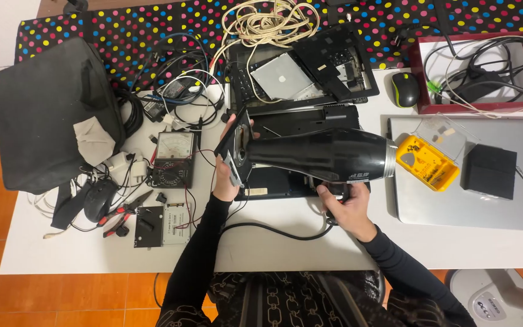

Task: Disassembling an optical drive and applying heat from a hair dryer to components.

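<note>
Black dryer: your right hand grips handle, left hand fingers pinch rear cap. Keep barrel level over table, steady.

I see bare worktop along the near edge. Cables, a meter and pliers crowd the left; a laptop blocks the right.

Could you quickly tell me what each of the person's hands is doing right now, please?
Left hand: closed on the nozzle end of the black hair dryer.
Right hand: closed around the hair dryer's handle from below.
</note>
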